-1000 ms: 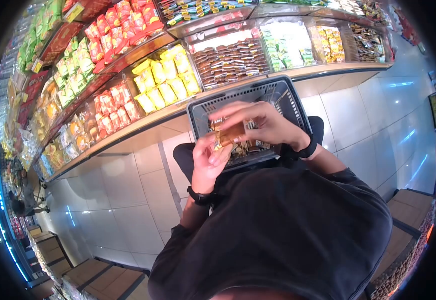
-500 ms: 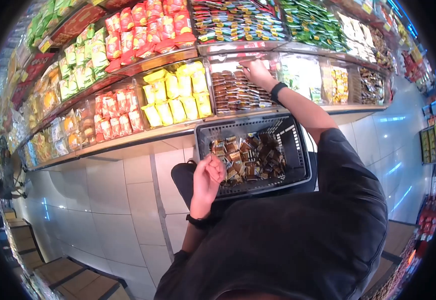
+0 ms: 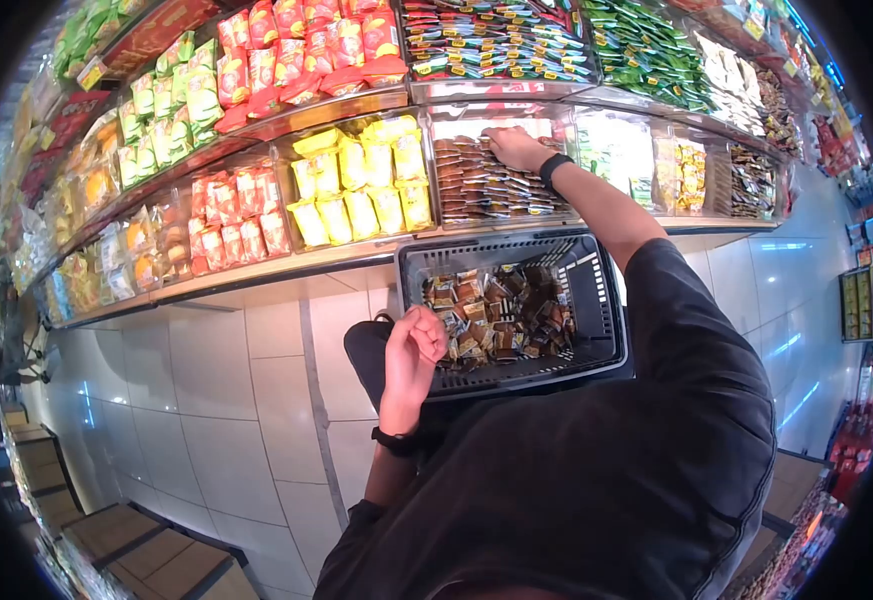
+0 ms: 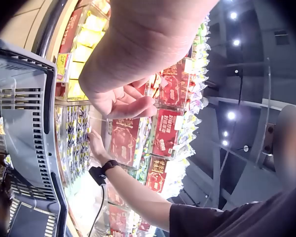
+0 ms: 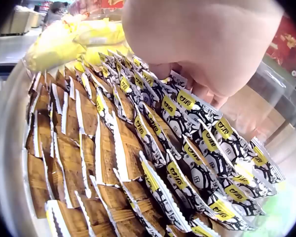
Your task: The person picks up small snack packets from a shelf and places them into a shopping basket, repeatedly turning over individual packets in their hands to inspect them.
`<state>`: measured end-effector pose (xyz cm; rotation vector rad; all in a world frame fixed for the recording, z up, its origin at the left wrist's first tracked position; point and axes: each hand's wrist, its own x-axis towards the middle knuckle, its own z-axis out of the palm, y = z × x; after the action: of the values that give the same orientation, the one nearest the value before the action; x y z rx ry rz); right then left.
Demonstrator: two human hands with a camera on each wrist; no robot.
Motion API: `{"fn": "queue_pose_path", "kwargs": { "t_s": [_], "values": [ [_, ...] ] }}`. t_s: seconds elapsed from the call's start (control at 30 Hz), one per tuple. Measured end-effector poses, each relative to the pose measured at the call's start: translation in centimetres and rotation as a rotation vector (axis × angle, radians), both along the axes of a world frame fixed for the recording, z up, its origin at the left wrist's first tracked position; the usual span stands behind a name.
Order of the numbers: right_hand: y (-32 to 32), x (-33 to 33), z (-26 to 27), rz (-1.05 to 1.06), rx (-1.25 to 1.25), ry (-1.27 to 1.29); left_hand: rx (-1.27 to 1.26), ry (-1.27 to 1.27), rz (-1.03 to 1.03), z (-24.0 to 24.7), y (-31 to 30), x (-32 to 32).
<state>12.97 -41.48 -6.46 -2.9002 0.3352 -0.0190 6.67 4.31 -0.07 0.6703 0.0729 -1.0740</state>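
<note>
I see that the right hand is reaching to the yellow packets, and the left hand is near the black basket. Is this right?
Not quite: the head view shows the right hand at the brown packets, not the yellow ones. The left hand is indeed near the black basket.

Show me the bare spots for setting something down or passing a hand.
Bare: the pale tiled floor between the wooden shelf front and dark left sleeve. A hand could probably pass beside the right wall of the black plastic basket.

Crowded: the basket's bottom, the brown flat packets under the right hand, and the puffy yellow packets.
</note>
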Motion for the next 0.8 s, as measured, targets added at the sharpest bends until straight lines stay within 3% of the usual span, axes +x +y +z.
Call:
{"fn": "queue_pose_path", "kwargs": {
  "t_s": [0.13, 0.3, 0.33, 0.37, 0.43, 0.5, 0.57, 0.63, 0.73, 0.8],
  "values": [
    [0.2, -0.2, 0.7, -0.021, 0.073, 0.060, 0.023, 0.010, 0.016, 0.2, -0.1, -0.4],
    [0.8, -0.9, 1.3, -0.089, 0.061, -0.144, -0.030, 0.009, 0.016, -0.1, 0.3, -0.7],
    [2.0, -1.6, 1.9, -0.017, -0.074, -0.389, -0.040, 0.006, 0.023, -0.1, 0.3, -0.8],
    [3.0, -3.0, 2.6, 0.034, -0.056, -0.523, -0.035, 0.009, 0.020, -0.2, 0.4, -0.8],
    [8.2, -6.4, 6.5, 0.049, -0.117, -0.672, 0.004, -0.016, 0.023, -0.3, 0.5, -0.9],
    [12.1, -10.0, 5.1, 0.014, 0.006, -0.535, 0.024, 0.001, 0.024, -0.7, 0.3, -0.7],
    [17.1, -14.0, 2.0, -0.016, 0.394, -0.249, 0.059, 0.031, 0.030, -1.4, 0.7, -1.0],
    [19.5, -16.8, -6.5, 0.171, 0.418, -0.074, 0.055, -0.011, -0.008, -2.1, 0.7, -1.0],
    [22.8, -17.3, -14.3, 0.057, 0.493, 0.093, 0.080, -0.015, -0.035, -2.2, 0.5, -1.0],
    [23.6, -15.8, -16.8, 0.047, 0.485, 0.382, 0.129, -0.051, -0.065, -1.4, 0.2, -0.9]
  ]
}}
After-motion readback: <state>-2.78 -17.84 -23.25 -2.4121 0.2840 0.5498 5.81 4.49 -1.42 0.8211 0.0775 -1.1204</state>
